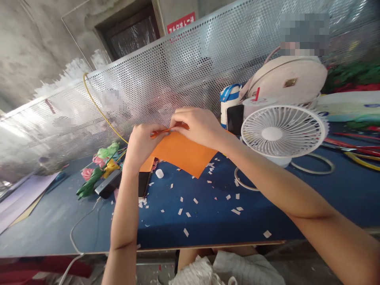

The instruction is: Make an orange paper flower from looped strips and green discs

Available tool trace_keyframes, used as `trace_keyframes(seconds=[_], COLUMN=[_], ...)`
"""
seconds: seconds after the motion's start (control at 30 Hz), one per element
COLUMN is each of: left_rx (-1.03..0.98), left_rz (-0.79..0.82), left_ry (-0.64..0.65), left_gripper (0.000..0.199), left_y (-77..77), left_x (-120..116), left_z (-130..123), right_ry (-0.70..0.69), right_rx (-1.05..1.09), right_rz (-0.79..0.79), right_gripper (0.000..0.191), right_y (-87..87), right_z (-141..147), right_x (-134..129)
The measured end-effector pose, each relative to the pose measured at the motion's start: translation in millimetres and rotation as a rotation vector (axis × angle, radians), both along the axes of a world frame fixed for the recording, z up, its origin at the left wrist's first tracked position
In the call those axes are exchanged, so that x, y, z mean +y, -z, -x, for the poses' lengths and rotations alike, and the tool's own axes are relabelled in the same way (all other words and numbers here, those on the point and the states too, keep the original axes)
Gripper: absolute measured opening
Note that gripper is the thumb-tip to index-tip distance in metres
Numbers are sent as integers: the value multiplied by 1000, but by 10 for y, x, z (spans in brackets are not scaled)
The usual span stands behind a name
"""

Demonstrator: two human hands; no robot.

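Observation:
A sheet of orange paper (188,154) hangs slanting over the blue table, pinched along its upper edge by both hands. My left hand (147,140) is closed on the edge at the left. Close beside it, my right hand (196,124) is closed on the same edge, knuckles up. The edge looks creased or folded between the fingers, which partly hide it. Another orange piece (147,164) shows beside my left wrist; whether it joins the sheet I cannot tell. Below it lies a dark phone (144,184), partly hidden by my left forearm.
Small white paper scraps (186,232) are scattered on the blue table (208,221). A white fan (283,132) stands at right, before a pale bag (289,79), a bottle (228,103) and a phone (235,118). Craft flowers (101,162) and a power bank (109,184) with a cable lie left.

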State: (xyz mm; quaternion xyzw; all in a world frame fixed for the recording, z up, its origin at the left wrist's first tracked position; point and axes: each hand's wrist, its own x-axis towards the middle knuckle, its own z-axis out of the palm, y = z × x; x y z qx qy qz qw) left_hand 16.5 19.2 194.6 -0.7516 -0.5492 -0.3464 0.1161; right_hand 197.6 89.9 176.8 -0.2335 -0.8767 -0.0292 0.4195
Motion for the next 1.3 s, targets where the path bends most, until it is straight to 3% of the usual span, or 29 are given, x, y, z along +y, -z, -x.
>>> trace_keyframes(seconds=[0.3,0.6,0.97,1.3], left_rx=[-37,-91,85,-65], left_rz=[-40,-118,26,-141], left_ry=[-88,-58,-46,-116], left_gripper=[17,13,25,22], left_y=[-6,2,0,12], left_x=[-36,-36,4,-31], left_z=[-43,-40,14,-10], right_ry=[-22,3,6,-16], right_rx=[27,-7,42,40], right_rz=[7,-1,-32,9], right_gripper=[3,16,10,20], right_y=[12,10,18,19], right_z=[-2,-1,14,8], right_x=[-5,5,7,37])
